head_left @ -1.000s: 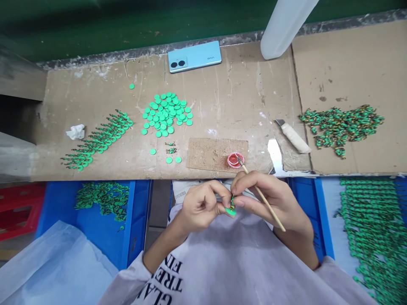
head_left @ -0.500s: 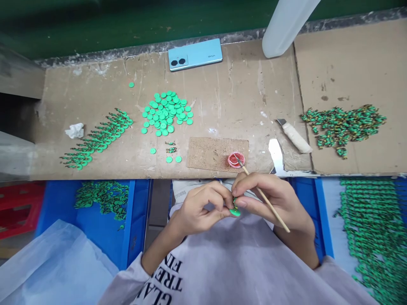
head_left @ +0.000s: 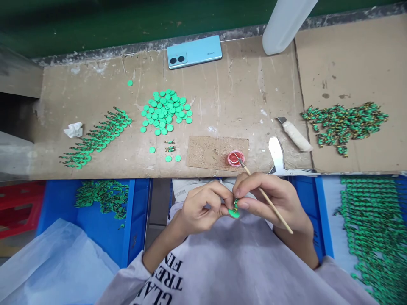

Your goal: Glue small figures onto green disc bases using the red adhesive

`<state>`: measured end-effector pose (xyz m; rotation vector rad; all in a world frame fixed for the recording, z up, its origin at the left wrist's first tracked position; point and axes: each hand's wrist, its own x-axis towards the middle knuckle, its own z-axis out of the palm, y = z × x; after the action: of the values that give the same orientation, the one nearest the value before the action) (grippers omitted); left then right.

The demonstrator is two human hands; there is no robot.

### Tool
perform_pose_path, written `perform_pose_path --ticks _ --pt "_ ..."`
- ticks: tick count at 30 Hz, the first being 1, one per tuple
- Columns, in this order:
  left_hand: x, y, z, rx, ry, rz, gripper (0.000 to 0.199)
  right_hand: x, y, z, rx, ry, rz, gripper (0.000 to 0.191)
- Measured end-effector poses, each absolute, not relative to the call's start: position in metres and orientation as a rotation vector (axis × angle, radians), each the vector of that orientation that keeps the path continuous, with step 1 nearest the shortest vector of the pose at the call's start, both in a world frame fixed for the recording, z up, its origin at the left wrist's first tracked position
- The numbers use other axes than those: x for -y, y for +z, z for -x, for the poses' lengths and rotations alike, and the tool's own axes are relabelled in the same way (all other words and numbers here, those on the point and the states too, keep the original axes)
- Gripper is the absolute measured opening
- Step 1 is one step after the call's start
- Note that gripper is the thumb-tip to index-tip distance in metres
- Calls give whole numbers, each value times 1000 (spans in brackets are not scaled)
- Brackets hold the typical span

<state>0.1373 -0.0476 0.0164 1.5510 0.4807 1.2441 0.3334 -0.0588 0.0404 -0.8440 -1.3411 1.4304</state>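
My left hand point(head_left: 208, 206) pinches a round green disc point(head_left: 234, 213) at its edge, in front of my chest. A small green-and-gold figure point(head_left: 235, 204) stands upright over the disc; the thumb and forefinger of my right hand point(head_left: 270, 201) close on its upper part. Whether the figure touches the disc is hard to tell. A thin wooden brush point(head_left: 270, 203) is also held in my right hand, lying across the fingers. Its tip points toward a small red pot point(head_left: 235, 158) on a cardboard piece point(head_left: 203, 152).
Loose green discs point(head_left: 165, 110) lie mid-table, left of a wrapped knife point(head_left: 294, 133). Finished-looking figures on discs point(head_left: 98, 137) form a row at left; a figure heap point(head_left: 346, 120) lies right. A phone point(head_left: 194, 51) rests behind. Blue bins point(head_left: 135, 224) flank my body.
My right hand has shifted very slightly to the right with the brush. The disc and figure have tilted or moved a little between my fingers.
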Motion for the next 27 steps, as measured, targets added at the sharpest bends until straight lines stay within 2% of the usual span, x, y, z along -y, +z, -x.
perform_pose_path --ticks 9,27 --pt "50 16 -139 -465 1279 -1478 38 60 41 -331 1281 1445 806 10" --pt "49 17 -139 -439 1291 -1419 36 63 47 -327 1219 1458 830 7"
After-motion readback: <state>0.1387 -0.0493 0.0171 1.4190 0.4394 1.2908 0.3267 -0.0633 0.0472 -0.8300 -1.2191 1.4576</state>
